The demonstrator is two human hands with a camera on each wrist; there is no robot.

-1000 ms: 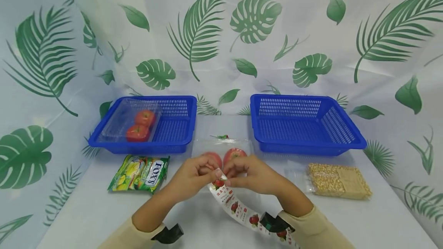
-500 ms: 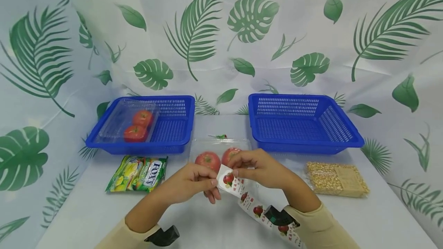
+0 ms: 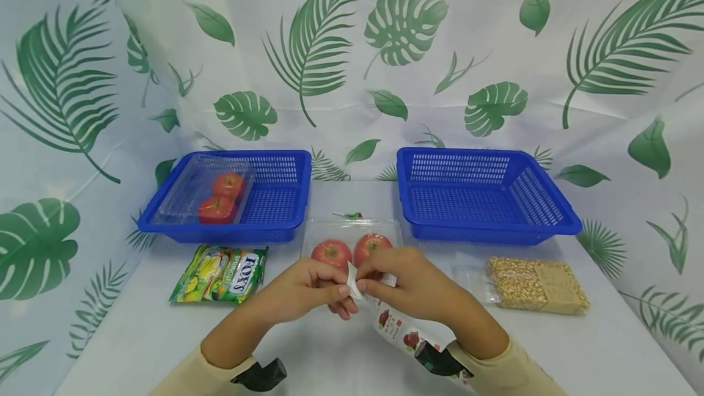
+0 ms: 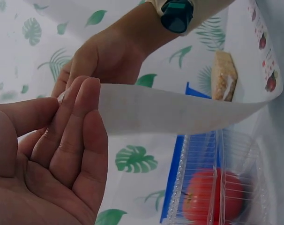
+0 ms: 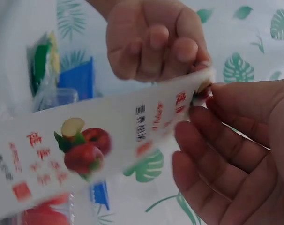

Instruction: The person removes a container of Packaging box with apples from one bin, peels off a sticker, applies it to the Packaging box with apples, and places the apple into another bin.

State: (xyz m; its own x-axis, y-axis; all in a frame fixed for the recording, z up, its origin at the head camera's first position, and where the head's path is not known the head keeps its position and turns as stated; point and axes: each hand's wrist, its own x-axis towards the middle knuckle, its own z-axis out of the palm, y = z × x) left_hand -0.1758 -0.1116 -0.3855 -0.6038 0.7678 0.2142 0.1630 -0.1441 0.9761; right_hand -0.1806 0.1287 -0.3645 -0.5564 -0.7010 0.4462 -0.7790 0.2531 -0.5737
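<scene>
Paper label strip printed with red apples (image 3: 392, 322) is pinched at its end by left hand (image 3: 308, 292) and right hand (image 3: 409, 283); since a moment ago they have closed together again before the clear plastic tomato box (image 3: 352, 243).

A staged recording booth: leaf-print curtains (image 3: 352, 47) wall in a white worktop (image 3: 137, 335) set with two blue baskets (image 3: 484, 194) and packaged groceries.

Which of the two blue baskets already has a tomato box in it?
The left blue basket: a clear box of two tomatoes sits in its left half. The right blue basket shows only bare mesh.
</scene>
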